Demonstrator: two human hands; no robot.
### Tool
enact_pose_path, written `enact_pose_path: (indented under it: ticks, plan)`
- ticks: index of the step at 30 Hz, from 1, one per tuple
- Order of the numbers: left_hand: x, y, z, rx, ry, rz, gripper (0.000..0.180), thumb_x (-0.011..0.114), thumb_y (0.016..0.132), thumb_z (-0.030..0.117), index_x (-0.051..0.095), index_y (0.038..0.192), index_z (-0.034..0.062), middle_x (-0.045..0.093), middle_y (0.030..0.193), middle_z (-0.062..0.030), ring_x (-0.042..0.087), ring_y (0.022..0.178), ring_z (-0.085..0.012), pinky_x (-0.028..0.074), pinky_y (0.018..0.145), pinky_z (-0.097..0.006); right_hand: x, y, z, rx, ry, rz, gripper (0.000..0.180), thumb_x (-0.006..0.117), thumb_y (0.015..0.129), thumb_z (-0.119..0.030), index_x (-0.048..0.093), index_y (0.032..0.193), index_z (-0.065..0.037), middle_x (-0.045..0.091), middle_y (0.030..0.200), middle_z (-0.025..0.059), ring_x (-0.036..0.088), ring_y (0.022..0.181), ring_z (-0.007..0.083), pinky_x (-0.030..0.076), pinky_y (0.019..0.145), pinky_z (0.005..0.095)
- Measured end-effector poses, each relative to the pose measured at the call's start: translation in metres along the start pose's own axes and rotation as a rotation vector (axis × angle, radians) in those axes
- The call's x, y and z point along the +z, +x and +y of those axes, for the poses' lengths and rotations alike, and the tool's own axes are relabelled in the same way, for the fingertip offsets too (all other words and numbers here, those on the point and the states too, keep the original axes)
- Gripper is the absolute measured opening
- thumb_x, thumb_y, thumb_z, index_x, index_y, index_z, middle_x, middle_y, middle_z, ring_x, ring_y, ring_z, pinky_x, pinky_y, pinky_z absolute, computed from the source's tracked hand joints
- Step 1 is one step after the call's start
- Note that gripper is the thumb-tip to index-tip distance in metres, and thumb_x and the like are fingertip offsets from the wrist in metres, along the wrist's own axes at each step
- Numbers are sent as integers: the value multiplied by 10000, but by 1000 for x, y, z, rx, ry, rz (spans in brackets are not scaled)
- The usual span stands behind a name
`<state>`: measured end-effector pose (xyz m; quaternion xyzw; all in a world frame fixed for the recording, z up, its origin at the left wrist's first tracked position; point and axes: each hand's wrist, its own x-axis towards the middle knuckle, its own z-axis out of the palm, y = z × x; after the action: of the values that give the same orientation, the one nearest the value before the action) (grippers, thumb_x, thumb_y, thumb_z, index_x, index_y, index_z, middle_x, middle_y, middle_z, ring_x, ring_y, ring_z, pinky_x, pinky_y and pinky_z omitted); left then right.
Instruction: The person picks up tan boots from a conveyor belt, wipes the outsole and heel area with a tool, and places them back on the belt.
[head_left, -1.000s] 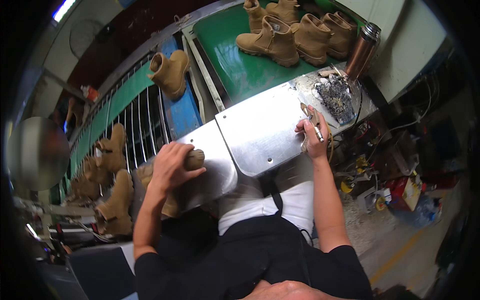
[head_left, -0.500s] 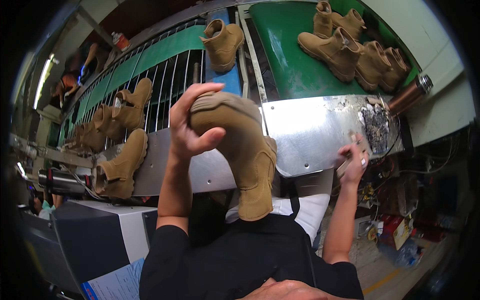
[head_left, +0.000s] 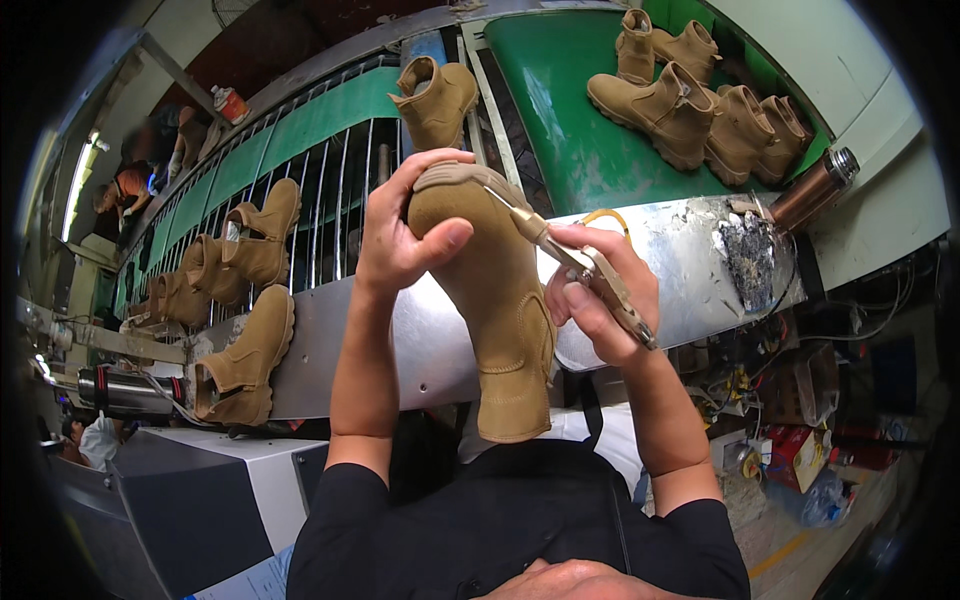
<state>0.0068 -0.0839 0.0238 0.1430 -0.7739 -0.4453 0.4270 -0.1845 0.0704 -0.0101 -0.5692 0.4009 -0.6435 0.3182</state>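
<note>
A tan suede ankle boot (head_left: 490, 290) is held tilted in front of me, its toe and sole edge pointing away and its shaft toward my body. My left hand (head_left: 410, 225) wraps round the toe, thumb on the upper and fingers over the sole. My right hand (head_left: 615, 290) grips a slim metal hand tool (head_left: 530, 223) with a brass-coloured front and thin pointed tip. Its tip reaches the edge between sole and upper near the toe; whether it touches cannot be made out. A thin yellow loop (head_left: 608, 217) shows behind my right hand.
Below the boot runs a metal ledge (head_left: 430, 350) with a blackened crusty patch (head_left: 748, 262) and brown flask (head_left: 817, 190). Several tan boots stand on the green belt (head_left: 550, 110), others along the wire rack (head_left: 345, 190) at left. A person (head_left: 130, 187) works far left.
My right hand has come from beside the blackened patch leftward to the boot, bringing the tool's tip to the sole edge. My left hand still holds the boot's toe.
</note>
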Motion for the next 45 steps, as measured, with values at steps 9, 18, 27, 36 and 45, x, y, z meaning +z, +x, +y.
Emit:
enact_pose_path:
  ticks: [9,18,27,36,45]
  plan:
    - [-34,-6,-42,-131,-110,95,761,762,761,535,557,1243,-18,643,1110,-101,609,1025,-172,473,922,-301,15,-73,70,257,317,96,452,551,881,-132,471,1285,54,518,643,62,497,562,131,434,555,281]
    - [-51,-18,-64,-148,-106,215,817,694,779,547,503,1287,-64,614,1148,-144,606,1047,-216,483,929,-339,14,-119,81,335,420,146,408,525,892,-93,505,1282,25,565,686,54,537,597,111,446,578,264]
    - [-80,-96,-89,-358,-165,554,601,579,912,457,520,1250,-37,606,1203,-150,611,1093,-258,485,961,-399,16,-131,82,436,502,230,423,496,914,-78,451,1311,59,500,721,66,469,596,114,435,550,273]
    - [-73,-233,-41,-898,-75,834,487,530,989,403,540,1248,-10,635,1189,-120,644,1046,-219,535,867,-348,40,-100,91,387,217,198,397,543,908,-97,495,1291,-5,538,677,-2,491,580,67,406,557,231]
    - [2,-269,33,-1274,-179,531,566,343,1040,432,439,1301,-60,646,1120,-207,706,890,-300,638,647,-326,43,-106,94,401,168,179,424,599,869,-106,497,1266,4,575,623,48,505,514,87,394,509,260]
